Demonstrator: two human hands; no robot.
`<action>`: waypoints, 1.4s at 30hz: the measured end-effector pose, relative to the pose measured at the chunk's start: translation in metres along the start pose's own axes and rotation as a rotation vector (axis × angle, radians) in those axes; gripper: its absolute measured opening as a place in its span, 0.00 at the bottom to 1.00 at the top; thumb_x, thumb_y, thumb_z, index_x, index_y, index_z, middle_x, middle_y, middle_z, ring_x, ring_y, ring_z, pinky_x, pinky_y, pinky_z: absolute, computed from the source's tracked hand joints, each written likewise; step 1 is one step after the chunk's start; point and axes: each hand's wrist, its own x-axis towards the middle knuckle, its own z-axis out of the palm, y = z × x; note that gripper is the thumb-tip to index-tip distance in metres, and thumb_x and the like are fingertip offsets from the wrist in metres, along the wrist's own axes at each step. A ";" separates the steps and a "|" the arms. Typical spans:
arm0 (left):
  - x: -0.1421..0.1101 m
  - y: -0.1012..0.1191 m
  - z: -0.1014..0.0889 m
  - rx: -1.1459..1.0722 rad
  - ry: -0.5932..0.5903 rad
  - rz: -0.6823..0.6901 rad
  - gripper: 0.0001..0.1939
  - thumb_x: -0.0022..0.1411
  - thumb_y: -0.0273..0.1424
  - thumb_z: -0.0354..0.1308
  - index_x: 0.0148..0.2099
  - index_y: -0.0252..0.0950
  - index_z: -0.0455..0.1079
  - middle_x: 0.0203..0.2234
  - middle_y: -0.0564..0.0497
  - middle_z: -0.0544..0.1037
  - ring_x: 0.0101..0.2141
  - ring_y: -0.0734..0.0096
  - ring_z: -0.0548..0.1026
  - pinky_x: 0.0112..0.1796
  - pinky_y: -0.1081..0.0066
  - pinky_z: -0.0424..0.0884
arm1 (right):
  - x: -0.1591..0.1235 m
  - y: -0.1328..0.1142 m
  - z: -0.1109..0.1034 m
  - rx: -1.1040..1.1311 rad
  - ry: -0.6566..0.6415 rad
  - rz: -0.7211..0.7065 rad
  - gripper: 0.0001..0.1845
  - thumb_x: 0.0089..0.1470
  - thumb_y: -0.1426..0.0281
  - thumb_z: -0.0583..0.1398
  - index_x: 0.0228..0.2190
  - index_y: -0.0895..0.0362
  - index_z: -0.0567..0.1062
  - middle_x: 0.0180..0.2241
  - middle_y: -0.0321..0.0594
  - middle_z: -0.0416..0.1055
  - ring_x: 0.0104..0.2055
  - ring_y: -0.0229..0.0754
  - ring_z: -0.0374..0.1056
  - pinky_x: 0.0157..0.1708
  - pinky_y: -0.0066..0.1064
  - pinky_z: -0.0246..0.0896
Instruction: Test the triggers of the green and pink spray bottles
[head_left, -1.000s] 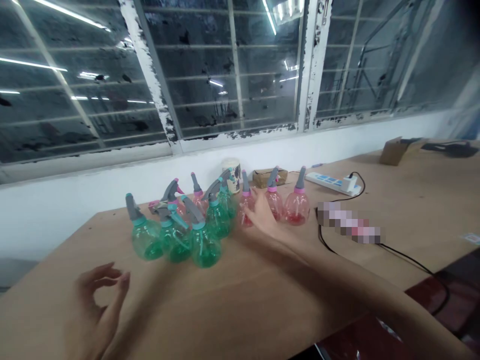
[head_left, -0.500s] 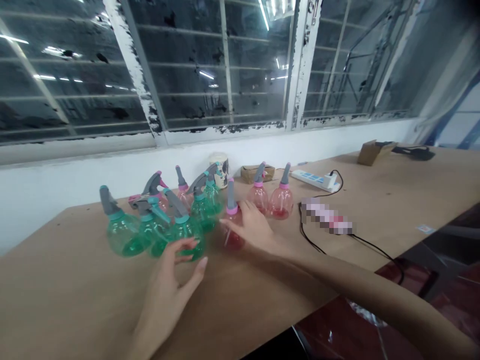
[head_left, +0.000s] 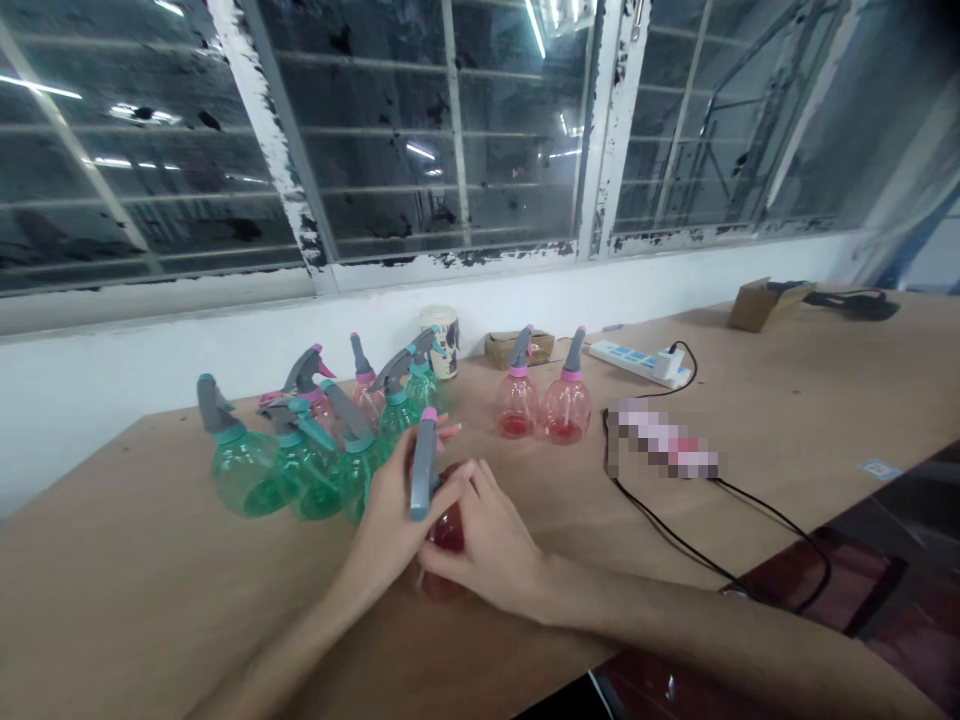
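A pink spray bottle (head_left: 450,530) with a grey and pink trigger head (head_left: 424,465) is between my hands, just above or on the near part of the table. My left hand (head_left: 394,505) is closed round its neck, below the trigger head, the fingers partly hidden behind. Lower down, my right hand (head_left: 499,545) grips the body, thumb in front. Close to my left hand stand several green spray bottles (head_left: 251,470) with grey and teal heads. Behind them are two pink ones (head_left: 367,395), and two more pink spray bottles (head_left: 566,410) stand to the right.
A patterned paper cup (head_left: 441,345) and a small brown box (head_left: 517,348) stand by the wall. Farther right lie a white power strip (head_left: 637,362), a blurred-out item (head_left: 664,437) and a black cable (head_left: 675,545). An open cardboard box (head_left: 765,305) sits at the far right.
My right hand has brought the pink spray bottle nearer to me and slightly left. My left hand has moved up from open and taken hold of its neck; the bottle's head now tilts towards me.
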 end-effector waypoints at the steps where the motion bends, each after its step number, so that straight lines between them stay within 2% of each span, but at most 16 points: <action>1: 0.001 -0.001 -0.002 -0.009 -0.020 0.009 0.20 0.57 0.33 0.58 0.52 0.41 0.61 0.52 0.47 0.69 0.51 0.61 0.69 0.52 0.58 0.64 | 0.001 0.000 0.002 -0.003 0.006 0.001 0.15 0.45 0.63 0.60 0.32 0.60 0.67 0.34 0.45 0.64 0.40 0.48 0.58 0.39 0.42 0.62; 4: 0.002 0.000 -0.005 -0.017 -0.062 0.015 0.21 0.57 0.32 0.56 0.53 0.40 0.61 0.52 0.46 0.70 0.51 0.60 0.69 0.53 0.57 0.64 | 0.002 0.002 0.005 0.011 0.005 -0.030 0.21 0.43 0.59 0.62 0.35 0.61 0.68 0.36 0.47 0.64 0.41 0.49 0.58 0.41 0.43 0.61; 7: 0.000 0.000 -0.005 -0.037 -0.086 -0.048 0.19 0.58 0.34 0.55 0.52 0.41 0.64 0.48 0.48 0.73 0.48 0.59 0.72 0.50 0.58 0.67 | -0.003 0.012 -0.001 0.088 -0.060 -0.119 0.39 0.38 0.50 0.64 0.46 0.62 0.64 0.43 0.49 0.65 0.44 0.50 0.59 0.46 0.44 0.59; 9: -0.002 -0.002 -0.004 -0.048 -0.060 -0.113 0.16 0.58 0.36 0.55 0.49 0.43 0.68 0.40 0.50 0.76 0.43 0.60 0.75 0.46 0.60 0.70 | -0.009 0.026 -0.009 0.121 -0.147 -0.143 0.48 0.35 0.47 0.65 0.52 0.60 0.60 0.46 0.49 0.64 0.46 0.50 0.60 0.49 0.44 0.58; 11: -0.002 -0.006 -0.003 -0.041 -0.022 -0.137 0.13 0.57 0.37 0.54 0.45 0.44 0.70 0.33 0.51 0.77 0.38 0.61 0.75 0.42 0.62 0.72 | -0.014 0.044 -0.017 0.110 -0.230 -0.125 0.46 0.38 0.48 0.64 0.53 0.58 0.60 0.48 0.48 0.64 0.48 0.49 0.61 0.49 0.44 0.58; 13: -0.001 -0.010 -0.002 -0.016 -0.003 -0.110 0.10 0.56 0.35 0.53 0.41 0.44 0.71 0.29 0.53 0.76 0.33 0.63 0.75 0.38 0.64 0.72 | -0.016 0.065 -0.024 0.072 -0.246 -0.084 0.41 0.42 0.48 0.63 0.51 0.59 0.62 0.48 0.49 0.64 0.50 0.50 0.60 0.51 0.44 0.57; 16: 0.001 -0.012 0.000 0.059 0.019 -0.063 0.10 0.53 0.30 0.51 0.37 0.43 0.70 0.22 0.55 0.71 0.24 0.68 0.70 0.28 0.69 0.70 | -0.010 0.094 -0.026 0.008 -0.240 0.002 0.24 0.51 0.52 0.58 0.43 0.57 0.69 0.44 0.46 0.67 0.48 0.47 0.63 0.50 0.42 0.58; 18: 0.002 -0.011 0.000 0.103 0.026 -0.060 0.09 0.51 0.28 0.50 0.35 0.42 0.69 0.18 0.57 0.66 0.19 0.72 0.65 0.22 0.72 0.65 | -0.002 0.108 -0.022 -0.017 -0.203 0.037 0.16 0.56 0.57 0.55 0.38 0.56 0.71 0.40 0.43 0.69 0.44 0.44 0.66 0.47 0.38 0.60; 20: 0.004 -0.008 0.000 0.110 0.015 -0.073 0.09 0.50 0.27 0.50 0.35 0.42 0.68 0.16 0.59 0.62 0.16 0.74 0.62 0.19 0.74 0.62 | 0.006 0.115 -0.014 -0.041 -0.164 0.024 0.12 0.59 0.62 0.53 0.34 0.56 0.71 0.36 0.41 0.70 0.41 0.42 0.67 0.44 0.37 0.61; 23: 0.006 -0.005 0.000 0.078 -0.003 -0.067 0.13 0.50 0.26 0.50 0.38 0.43 0.69 0.16 0.58 0.64 0.18 0.72 0.65 0.20 0.73 0.64 | 0.017 0.119 0.000 -0.107 -0.143 -0.046 0.09 0.59 0.67 0.52 0.33 0.57 0.70 0.36 0.42 0.71 0.42 0.43 0.67 0.45 0.38 0.60; 25: 0.007 -0.006 0.000 0.038 -0.020 -0.030 0.16 0.50 0.26 0.50 0.41 0.44 0.69 0.21 0.56 0.71 0.25 0.67 0.72 0.26 0.69 0.70 | 0.022 0.121 0.008 -0.154 -0.162 -0.060 0.08 0.59 0.68 0.52 0.35 0.58 0.70 0.36 0.43 0.70 0.41 0.43 0.67 0.43 0.37 0.61; 28: 0.005 -0.010 0.001 -0.015 -0.052 -0.019 0.17 0.53 0.26 0.50 0.45 0.45 0.68 0.30 0.54 0.75 0.33 0.65 0.74 0.36 0.65 0.71 | 0.027 0.123 0.014 -0.183 -0.200 -0.048 0.10 0.59 0.68 0.52 0.38 0.59 0.70 0.39 0.45 0.69 0.40 0.43 0.67 0.40 0.35 0.63; 33: 0.001 -0.017 0.003 0.032 -0.046 -0.050 0.09 0.56 0.29 0.51 0.40 0.42 0.68 0.27 0.54 0.73 0.29 0.68 0.73 0.32 0.68 0.71 | 0.025 0.126 0.013 -0.177 -0.259 -0.060 0.13 0.59 0.69 0.51 0.44 0.59 0.69 0.45 0.47 0.68 0.47 0.45 0.66 0.46 0.38 0.62; 38: 0.004 -0.011 0.003 0.059 -0.046 0.009 0.09 0.56 0.28 0.51 0.41 0.43 0.67 0.28 0.55 0.73 0.28 0.69 0.72 0.30 0.70 0.71 | 0.020 0.127 0.013 -0.148 -0.266 -0.064 0.15 0.59 0.69 0.51 0.47 0.58 0.68 0.50 0.48 0.66 0.54 0.46 0.61 0.52 0.39 0.58; 42: 0.005 -0.009 0.002 0.032 -0.069 0.007 0.08 0.58 0.32 0.52 0.42 0.42 0.66 0.25 0.55 0.71 0.26 0.71 0.71 0.31 0.71 0.70 | 0.020 0.127 0.014 -0.132 -0.251 -0.033 0.18 0.59 0.67 0.51 0.49 0.59 0.66 0.53 0.49 0.64 0.57 0.46 0.58 0.55 0.40 0.56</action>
